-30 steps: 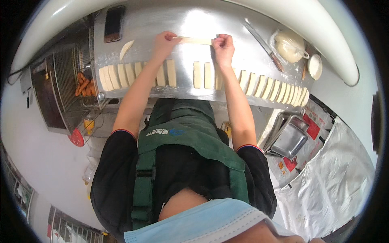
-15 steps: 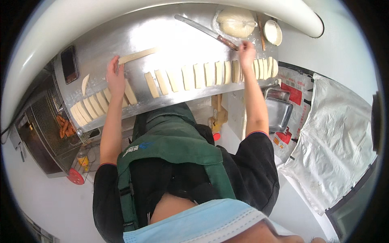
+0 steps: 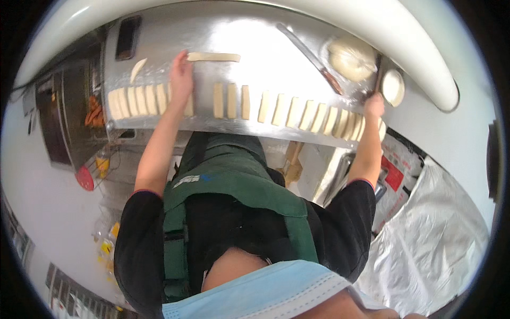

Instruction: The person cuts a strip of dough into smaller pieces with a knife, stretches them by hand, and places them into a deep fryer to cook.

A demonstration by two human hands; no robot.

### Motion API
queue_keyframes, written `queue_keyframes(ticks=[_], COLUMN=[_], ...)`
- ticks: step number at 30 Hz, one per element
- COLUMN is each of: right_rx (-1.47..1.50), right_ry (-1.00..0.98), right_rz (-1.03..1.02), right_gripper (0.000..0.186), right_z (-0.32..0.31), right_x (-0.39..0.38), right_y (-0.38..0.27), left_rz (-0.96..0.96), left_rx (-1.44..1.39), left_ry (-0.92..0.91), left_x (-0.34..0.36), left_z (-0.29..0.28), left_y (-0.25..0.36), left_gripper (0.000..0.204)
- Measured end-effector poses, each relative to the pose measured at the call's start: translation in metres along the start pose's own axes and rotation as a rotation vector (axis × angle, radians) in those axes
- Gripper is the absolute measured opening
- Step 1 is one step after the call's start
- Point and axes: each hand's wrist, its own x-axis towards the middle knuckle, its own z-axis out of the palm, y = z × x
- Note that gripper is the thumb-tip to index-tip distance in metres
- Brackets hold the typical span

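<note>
A pale dough strip (image 3: pixel 217 57) lies lengthwise on the steel worktop (image 3: pixel 159 37), apart from the rows. My left hand (image 3: pixel 181 84) is at its left end, fingers closed on that end. Beneath this forearm a row of upright cut dough strips (image 3: pixel 141 101) is partly covered. Another row of dough strips (image 3: pixel 295 111) stretches right, along the near edge. Over on the right, my right hand (image 3: pixel 374 105) closes around the near end of a thin wooden stick (image 3: pixel 379 74). The fingers there are slightly blurred. Left of the stick lies a long knife (image 3: pixel 308 56) with a brown handle.
Plastic-wrapped dough (image 3: pixel 351 58) sits at the far right, near a white bowl (image 3: pixel 393 87) of pale contents. A phone (image 3: pixel 128 37) and a thin dough scrap (image 3: pixel 138 69) lie at the left. A thick white pipe (image 3: pixel 419 58) curves overhead. Silver sheeting (image 3: pixel 430 234) hangs right.
My right hand has moved from beside the knife handle to the wooden stick. My left hand stays at the strip's end. The whole view has shifted and turned.
</note>
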Motion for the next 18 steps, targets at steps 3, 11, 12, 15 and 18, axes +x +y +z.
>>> queue_keyframes(ticks=[3,11,12,15,18], right_rx=[-0.061,0.027,0.021,0.083,0.253], right_ry=[-0.020,0.086,0.079,0.064,-0.040], right_rz=[0.048,-0.058,-0.037,-0.110,-0.388], right_gripper=[0.020,0.014,0.014,0.013,0.014], right_z=[-0.017,-0.081,-0.090,-0.125,-0.140], right_x=[-0.016,-0.113,-0.129,-0.168,-0.175], right_y=[-0.011,0.012,0.015,-0.016,-0.098], left_rz=[-0.012,0.123,0.169,0.412,0.611], left_rx=[-0.088,0.023,0.049,0.243,0.361], left_ry=[0.001,0.045,0.031,0.007,-0.093], left_x=[0.001,0.019,0.020,0.026,0.026], left_z=[0.002,-0.043,-0.050,-0.070,-0.073], left_y=[-0.006,-0.015,-0.010,-0.002,0.018], left_gripper=[0.038,0.036,0.037,0.038,0.039])
